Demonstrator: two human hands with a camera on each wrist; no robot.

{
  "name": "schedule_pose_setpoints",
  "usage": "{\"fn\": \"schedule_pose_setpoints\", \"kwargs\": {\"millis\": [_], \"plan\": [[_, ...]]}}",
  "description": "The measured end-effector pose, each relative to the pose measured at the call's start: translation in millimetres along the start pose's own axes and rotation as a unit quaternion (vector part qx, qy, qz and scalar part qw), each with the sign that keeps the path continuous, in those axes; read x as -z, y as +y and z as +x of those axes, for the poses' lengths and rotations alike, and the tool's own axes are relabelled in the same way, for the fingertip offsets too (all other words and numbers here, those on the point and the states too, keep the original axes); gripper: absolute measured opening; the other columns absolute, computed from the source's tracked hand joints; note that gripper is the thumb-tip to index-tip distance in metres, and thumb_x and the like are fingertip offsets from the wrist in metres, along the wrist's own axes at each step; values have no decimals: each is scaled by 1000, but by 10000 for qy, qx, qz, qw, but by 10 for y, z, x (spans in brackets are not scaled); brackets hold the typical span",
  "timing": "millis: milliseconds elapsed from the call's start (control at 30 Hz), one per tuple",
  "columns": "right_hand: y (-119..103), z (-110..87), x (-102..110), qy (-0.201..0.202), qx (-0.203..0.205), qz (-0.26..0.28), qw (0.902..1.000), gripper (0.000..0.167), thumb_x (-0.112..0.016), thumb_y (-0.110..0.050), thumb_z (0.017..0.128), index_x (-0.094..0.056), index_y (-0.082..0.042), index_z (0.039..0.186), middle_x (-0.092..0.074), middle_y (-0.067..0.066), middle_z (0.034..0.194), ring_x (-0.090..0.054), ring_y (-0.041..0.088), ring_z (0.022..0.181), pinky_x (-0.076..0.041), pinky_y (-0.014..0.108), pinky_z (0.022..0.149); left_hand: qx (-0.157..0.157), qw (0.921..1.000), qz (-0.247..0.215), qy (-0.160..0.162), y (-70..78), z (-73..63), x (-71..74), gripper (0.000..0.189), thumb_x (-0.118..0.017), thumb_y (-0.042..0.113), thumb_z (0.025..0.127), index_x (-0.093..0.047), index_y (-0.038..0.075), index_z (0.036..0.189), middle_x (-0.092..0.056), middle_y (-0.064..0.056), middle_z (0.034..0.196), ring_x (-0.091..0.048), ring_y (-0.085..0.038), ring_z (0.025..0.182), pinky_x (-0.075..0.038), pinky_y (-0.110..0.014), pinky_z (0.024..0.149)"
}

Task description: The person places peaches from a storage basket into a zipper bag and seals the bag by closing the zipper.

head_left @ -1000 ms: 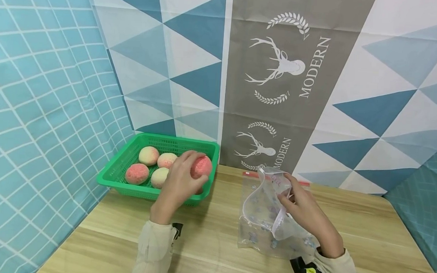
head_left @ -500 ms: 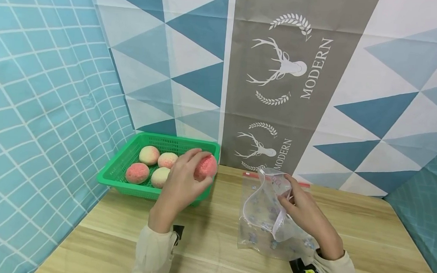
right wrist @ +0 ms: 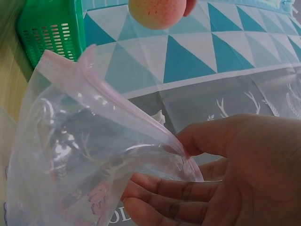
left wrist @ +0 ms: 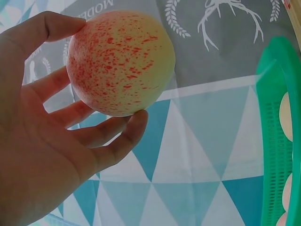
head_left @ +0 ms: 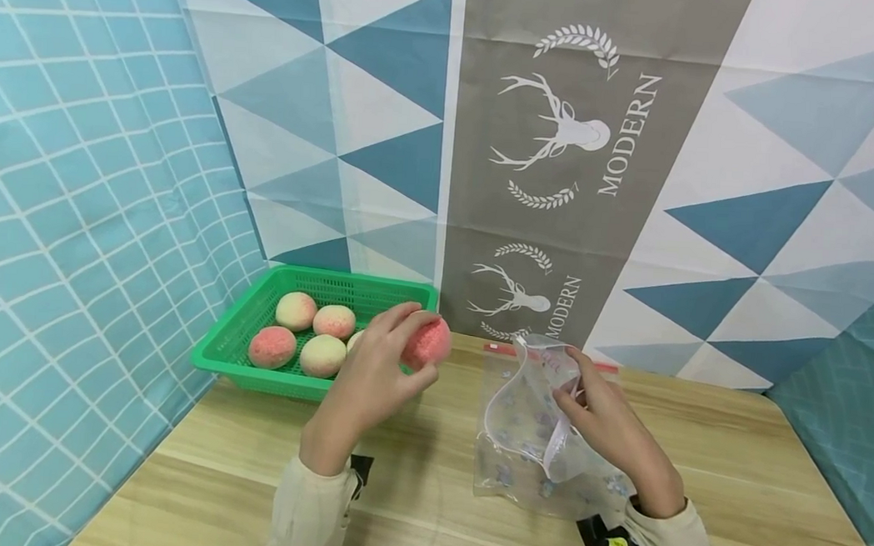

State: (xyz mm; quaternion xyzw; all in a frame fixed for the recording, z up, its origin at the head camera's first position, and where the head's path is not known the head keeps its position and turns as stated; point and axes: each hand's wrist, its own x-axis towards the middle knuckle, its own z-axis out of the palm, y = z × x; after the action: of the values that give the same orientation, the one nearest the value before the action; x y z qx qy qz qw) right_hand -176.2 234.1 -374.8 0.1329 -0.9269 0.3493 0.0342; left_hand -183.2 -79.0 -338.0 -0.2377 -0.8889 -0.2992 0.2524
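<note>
My left hand grips a pinkish-red peach over the right end of the green basket. In the left wrist view the thumb and fingertips pinch that peach, and its yellow side with red specks shows. With the right hand I hold the edge of a clear zip bag. The right wrist view shows the thumb outside the bag's lip, the fingers behind it, and the bag's mouth spread apart. The peach hangs at the top of that view, apart from the bag.
Several more peaches lie in the basket at the left. Flat on the wooden table, under the held bag, lies a clear printed bag with a red zip strip. A patterned cloth backdrop stands close behind.
My left hand has lifted the peach and carried it right, from inside the basket to its right edge. My right hand keeps the bag's mouth in nearly the same place.
</note>
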Motion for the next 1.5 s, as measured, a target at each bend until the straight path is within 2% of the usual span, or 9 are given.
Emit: {"fn": "schedule_pose_setpoints", "kwargs": {"millis": [233, 467, 600, 833, 1067, 1300, 1500], "plan": [[3, 8, -5, 17, 29, -8, 10000, 66, -57, -14, 100, -22, -1, 155, -61, 7, 85, -57, 17, 74, -50, 29, 57, -323, 9994, -108, -49, 67, 4, -50, 50, -74, 14, 75, -65, 17, 125, -58, -9, 133, -55, -28, 120, -54, -41, 88], [1, 19, 1, 9, 78, 35, 10000, 67, -57, -15, 100, -22, -1, 155, -61, 6, 83, -58, 17, 73, -50, 29, 56, -404, 9990, -22, -199, 165, 10, -116, 49, -74, 18, 76, -65, 20, 125, -57, -8, 135, -56, -27, 119, -54, -43, 89], [-5, 21, 3, -31, 48, 70, 10000, 67, -57, -17, 101, -21, -2, 156, -60, 4, 82, -58, 17, 73, -50, 30, 56, -557, 9981, -26, -267, 202, 10, -161, 49, -73, 20, 76, -66, 19, 124, -58, -9, 133, -56, -28, 119, -54, -44, 88], [-12, 26, -10, -58, 73, 123, 9999, 67, -56, -16, 101, -20, -2, 156, -63, 8, 87, -60, 15, 69, -51, 30, 58, -990, 9935, -316, -472, 278, 10, -259, 50, -72, 18, 77, -65, 16, 127, -59, -8, 130, -55, -24, 118, -53, -38, 90], [-13, 30, -24, -86, 101, 131, 9998, 68, -57, -16, 99, -21, -4, 156, -64, 7, 91, -60, 14, 66, -52, 30, 58, -1261, 9878, -503, -759, 394, 13, -372, 52, -74, 23, 80, -62, 20, 131, -57, -1, 132, -56, -17, 116, -53, -33, 89], [-23, 41, -35, -131, 201, 224, 9995, 66, -57, -13, 99, -23, -3, 155, -63, 5, 86, -60, 15, 65, -52, 30, 57, -1374, 9843, -523, -972, 463, 15, -494, 51, -73, 22, 79, -64, 17, 128, -55, -2, 140, -54, -22, 125, -52, -36, 94], [-27, 27, -43, -199, 334, 313, 9988, 64, -56, -9, 99, -24, -1, 154, -63, 5, 92, -60, 15, 68, -53, 29, 58, -1438, 9828, -426, -1077, 481, 4, -607, 50, -75, 23, 79, -64, 17, 128, -56, -5, 138, -55, -24, 123, -52, -39, 92]]}}
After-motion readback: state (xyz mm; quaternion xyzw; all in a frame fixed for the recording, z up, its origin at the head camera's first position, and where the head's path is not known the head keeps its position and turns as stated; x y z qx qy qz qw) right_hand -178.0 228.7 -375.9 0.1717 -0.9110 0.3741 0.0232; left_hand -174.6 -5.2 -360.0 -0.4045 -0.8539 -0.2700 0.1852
